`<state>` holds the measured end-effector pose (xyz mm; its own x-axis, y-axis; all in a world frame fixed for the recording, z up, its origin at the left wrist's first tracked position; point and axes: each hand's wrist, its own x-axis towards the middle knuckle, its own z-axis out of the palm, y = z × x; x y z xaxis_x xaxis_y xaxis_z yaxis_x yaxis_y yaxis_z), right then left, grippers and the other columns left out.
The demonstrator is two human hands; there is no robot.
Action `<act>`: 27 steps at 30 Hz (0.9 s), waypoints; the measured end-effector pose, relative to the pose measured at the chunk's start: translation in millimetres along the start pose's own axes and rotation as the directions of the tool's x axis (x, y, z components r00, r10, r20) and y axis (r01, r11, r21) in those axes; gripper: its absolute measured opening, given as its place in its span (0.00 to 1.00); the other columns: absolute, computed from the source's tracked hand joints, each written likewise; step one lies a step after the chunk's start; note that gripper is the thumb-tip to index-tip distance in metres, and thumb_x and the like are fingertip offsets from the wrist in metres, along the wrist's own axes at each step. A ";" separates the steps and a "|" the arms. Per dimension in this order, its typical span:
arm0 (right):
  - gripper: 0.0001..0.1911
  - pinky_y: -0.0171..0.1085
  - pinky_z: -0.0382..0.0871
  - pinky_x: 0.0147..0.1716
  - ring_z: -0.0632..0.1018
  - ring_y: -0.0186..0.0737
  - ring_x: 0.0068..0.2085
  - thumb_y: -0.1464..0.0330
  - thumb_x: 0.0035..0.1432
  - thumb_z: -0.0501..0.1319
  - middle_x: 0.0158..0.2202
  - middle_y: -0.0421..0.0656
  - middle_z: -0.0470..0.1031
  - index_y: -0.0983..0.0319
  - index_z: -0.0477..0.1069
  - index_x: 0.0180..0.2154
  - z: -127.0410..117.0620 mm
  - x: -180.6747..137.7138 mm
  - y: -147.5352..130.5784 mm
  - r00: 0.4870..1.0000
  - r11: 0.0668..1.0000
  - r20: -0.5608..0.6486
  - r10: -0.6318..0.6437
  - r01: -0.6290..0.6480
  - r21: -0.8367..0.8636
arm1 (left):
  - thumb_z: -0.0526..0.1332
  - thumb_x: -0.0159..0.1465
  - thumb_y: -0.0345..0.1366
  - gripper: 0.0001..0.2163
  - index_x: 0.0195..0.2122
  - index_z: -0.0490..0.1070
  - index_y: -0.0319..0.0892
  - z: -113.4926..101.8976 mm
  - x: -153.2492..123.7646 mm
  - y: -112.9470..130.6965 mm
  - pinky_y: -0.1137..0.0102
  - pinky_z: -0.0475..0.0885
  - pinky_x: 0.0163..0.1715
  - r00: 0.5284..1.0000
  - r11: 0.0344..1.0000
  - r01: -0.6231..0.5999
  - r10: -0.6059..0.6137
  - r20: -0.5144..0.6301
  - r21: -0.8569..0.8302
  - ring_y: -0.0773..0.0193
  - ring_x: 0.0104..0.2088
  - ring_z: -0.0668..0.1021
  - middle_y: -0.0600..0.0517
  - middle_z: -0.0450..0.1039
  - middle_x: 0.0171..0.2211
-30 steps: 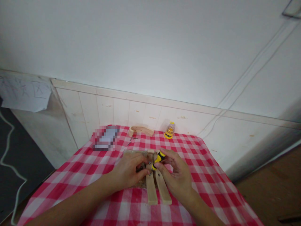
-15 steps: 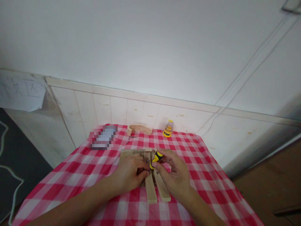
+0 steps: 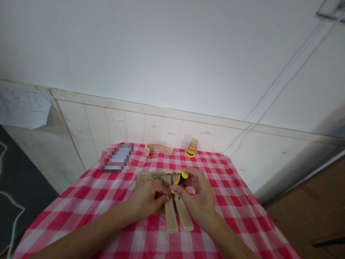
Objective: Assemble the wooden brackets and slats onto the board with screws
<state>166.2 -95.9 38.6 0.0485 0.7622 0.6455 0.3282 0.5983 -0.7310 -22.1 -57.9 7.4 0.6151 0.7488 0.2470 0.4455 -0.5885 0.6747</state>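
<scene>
A yellow-and-black screwdriver is pinched in my right hand, slanting down to the left toward a wooden piece. Two pale wooden bars lie side by side in front of me, with dark screws or holes in them. My left hand is closed at the left bar, thumb and forefinger together near the screwdriver's tip. What those fingers pinch is too small to make out. Beneath the hands and bars lies a tan board with a dark line pattern, partly covered.
A curved wooden piece lies near the wall, small metal bits before it. A yellow-based clear bit holder stands to its right. At the left is a blurred-out flat device. A red-and-white checked cloth covers the table.
The screwdriver's handle has turned slightly in my right hand. Both hands stay at the wooden bars, and the whole view has shifted a little.
</scene>
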 end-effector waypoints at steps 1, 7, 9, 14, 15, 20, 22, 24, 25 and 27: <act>0.20 0.35 0.78 0.32 0.80 0.37 0.33 0.73 0.54 0.71 0.37 0.39 0.78 0.54 0.72 0.47 -0.2 -0.5 0.6 1.000 1.000 -0.006 -0.002 0.002 -0.008 | 0.61 0.63 0.31 0.09 0.29 0.81 0.43 -0.1 0.1 0.1 0.71 0.65 0.30 1.000 1.000 0.008 -0.008 0.000 -0.005 0.64 0.28 0.78 0.52 0.79 0.26; 0.20 0.37 0.81 0.34 0.83 0.40 0.38 0.72 0.57 0.69 0.42 0.43 0.80 0.54 0.71 0.50 0.6 -6.0 5.5 1.000 1.000 0.014 -0.003 0.003 0.009 | 0.61 0.61 0.30 0.08 0.31 0.82 0.44 -1.0 0.3 3.8 0.72 0.66 0.30 0.999 0.999 0.044 -0.044 -0.003 -0.011 0.65 0.28 0.77 0.53 0.80 0.27; 0.21 0.39 0.82 0.36 0.83 0.42 0.40 0.73 0.58 0.69 0.44 0.44 0.81 0.53 0.71 0.52 0.9 -6.9 6.1 0.999 1.000 0.028 -0.030 0.029 0.008 | 0.62 0.61 0.31 0.08 0.30 0.81 0.44 -0.6 0.2 4.1 0.72 0.64 0.28 0.999 0.999 0.035 -0.035 -0.011 -0.002 0.66 0.26 0.76 0.53 0.80 0.27; 0.21 0.39 0.82 0.38 0.83 0.41 0.41 0.75 0.60 0.66 0.46 0.44 0.81 0.51 0.74 0.53 -2.6 -5.1 1.3 0.980 0.985 0.102 -0.169 0.172 -0.019 | 0.61 0.61 0.30 0.08 0.30 0.81 0.43 1.5 0.1 1.2 0.72 0.65 0.29 0.999 1.000 0.018 -0.019 -0.036 -0.013 0.65 0.27 0.76 0.53 0.80 0.27; 0.21 0.38 0.82 0.38 0.83 0.41 0.42 0.75 0.61 0.65 0.46 0.45 0.81 0.51 0.73 0.54 -3.8 -4.8 0.3 0.977 0.983 0.109 -0.181 0.184 -0.016 | 0.61 0.61 0.30 0.08 0.29 0.81 0.42 1.7 0.1 0.8 0.72 0.65 0.29 0.999 1.000 0.013 -0.014 -0.037 -0.017 0.65 0.28 0.77 0.53 0.80 0.27; 0.21 0.41 0.81 0.40 0.84 0.44 0.44 0.76 0.65 0.60 0.48 0.47 0.80 0.52 0.71 0.56 -7.6 -5.8 1.8 0.976 0.983 0.126 -0.175 0.180 -0.028 | 0.62 0.61 0.30 0.08 0.30 0.81 0.43 1.5 -0.4 1.1 0.73 0.65 0.29 1.000 0.999 0.013 -0.014 -0.021 -0.038 0.65 0.28 0.77 0.52 0.80 0.29; 0.21 0.41 0.81 0.40 0.84 0.43 0.43 0.75 0.65 0.60 0.47 0.46 0.81 0.52 0.70 0.56 -7.7 -5.9 3.5 0.978 0.983 0.114 -0.172 0.178 -0.042 | 0.62 0.61 0.30 0.08 0.31 0.81 0.43 1.5 -0.3 1.4 0.73 0.65 0.28 1.000 0.999 0.009 -0.010 -0.027 -0.044 0.66 0.27 0.77 0.53 0.80 0.28; 0.21 0.40 0.81 0.38 0.84 0.42 0.40 0.76 0.64 0.61 0.45 0.45 0.81 0.52 0.71 0.56 -7.4 -5.4 4.0 0.979 0.981 0.100 -0.177 0.184 -0.068 | 0.61 0.61 0.30 0.08 0.31 0.81 0.43 1.4 -0.1 1.6 0.73 0.65 0.27 1.000 0.999 0.014 -0.015 -0.024 -0.051 0.66 0.26 0.76 0.53 0.80 0.28; 0.21 0.39 0.81 0.38 0.84 0.41 0.39 0.76 0.64 0.61 0.44 0.44 0.81 0.52 0.71 0.55 -7.3 -4.9 3.9 0.979 0.979 0.092 -0.182 0.189 -0.081 | 0.61 0.61 0.30 0.08 0.31 0.81 0.43 1.2 0.0 1.9 0.74 0.65 0.27 1.000 0.998 0.017 -0.018 -0.021 -0.053 0.66 0.26 0.76 0.53 0.80 0.28; 0.21 0.38 0.81 0.37 0.84 0.40 0.37 0.76 0.63 0.62 0.42 0.43 0.81 0.52 0.72 0.55 -7.1 -4.0 3.0 0.979 0.976 0.077 -0.187 0.195 -0.101 | 0.61 0.61 0.30 0.08 0.30 0.81 0.43 0.7 0.2 2.4 0.74 0.65 0.27 1.000 0.998 0.018 -0.019 -0.016 -0.053 0.66 0.26 0.76 0.53 0.80 0.27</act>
<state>173.7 -98.9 35.3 -0.0863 0.6533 0.7522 0.4247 0.7071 -0.5654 -20.5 -59.3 8.5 0.5957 0.7648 0.2454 0.4216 -0.5578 0.7149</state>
